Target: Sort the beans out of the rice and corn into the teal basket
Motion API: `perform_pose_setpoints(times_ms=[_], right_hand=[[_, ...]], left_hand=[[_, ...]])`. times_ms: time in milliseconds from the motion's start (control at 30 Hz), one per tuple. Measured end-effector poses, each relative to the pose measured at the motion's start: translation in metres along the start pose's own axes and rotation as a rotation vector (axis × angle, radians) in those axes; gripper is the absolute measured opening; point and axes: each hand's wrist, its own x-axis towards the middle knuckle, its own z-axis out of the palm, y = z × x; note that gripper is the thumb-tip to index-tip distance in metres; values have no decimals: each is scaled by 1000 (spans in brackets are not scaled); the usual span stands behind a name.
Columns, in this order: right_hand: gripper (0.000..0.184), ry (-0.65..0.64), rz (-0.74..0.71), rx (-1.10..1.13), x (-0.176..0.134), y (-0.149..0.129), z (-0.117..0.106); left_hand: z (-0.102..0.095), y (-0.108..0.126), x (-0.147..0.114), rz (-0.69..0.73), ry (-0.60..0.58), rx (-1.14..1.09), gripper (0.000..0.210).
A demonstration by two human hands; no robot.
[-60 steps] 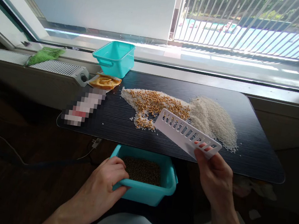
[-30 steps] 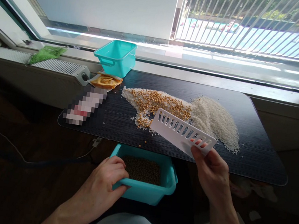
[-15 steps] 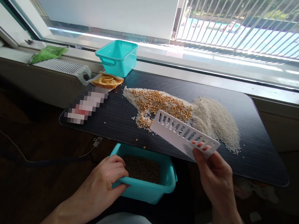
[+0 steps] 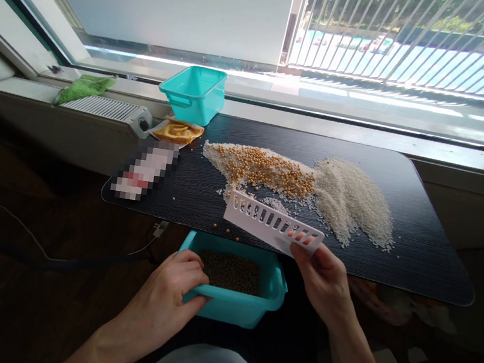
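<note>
My left hand (image 4: pixel 178 284) grips the near left rim of a turquoise plastic tub (image 4: pixel 232 308) held below the table's front edge. Inside it lies a layer of small brownish grains or peas (image 4: pixel 231 272). My right hand (image 4: pixel 319 272) is closed on the right end of a white slotted plastic strip (image 4: pixel 257 226), which stands on edge near the table's front. Just beyond the strip are yellow peas (image 4: pixel 266 170) spread over white rice, joined on the right by a heap of white rice (image 4: pixel 353 198). Several loose peas lie between strip and table edge.
A second turquoise tub (image 4: pixel 195 98) stands at the back left of the dark table (image 4: pixel 422 251). Beside it are a yellow-brown folded item (image 4: pixel 179 131) and a blurred pinkish packet (image 4: pixel 145 173). A green cloth (image 4: pixel 86 90) rests on the radiator (image 4: pixel 111 110) by the window.
My right hand has drawn the slotted strip left and toward the table's front edge, bringing some peas along. My left hand keeps its hold on the tub.
</note>
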Motion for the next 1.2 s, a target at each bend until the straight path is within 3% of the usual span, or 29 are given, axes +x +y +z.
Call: perform_pose_setpoints(times_ms=[167, 400, 533, 600, 733, 800, 1200], right_hand=[[25, -147, 10, 12, -3, -1, 2], [28, -102, -21, -3, 2, -10, 9], [25, -159, -20, -38, 1, -11, 10], [25, -93, -8, -31, 1, -10, 3], [30, 246, 7, 31, 10, -3, -12], [32, 336, 21, 45, 16, 1, -16], [29, 228, 25, 18, 15, -3, -15]], left_hand=[[-4, -3, -2, -35, -9, 13, 19], [-5, -8, -3, -32, 5, 31, 21], [-4, -7, -2, -23, 19, 35, 21], [-4, -7, -2, -20, 23, 31, 20], [-2, -5, -1, -1, 26, 22, 19], [-1, -5, -1, 1, 23, 17, 19], [2, -4, -1, -3, 18, 5, 20]])
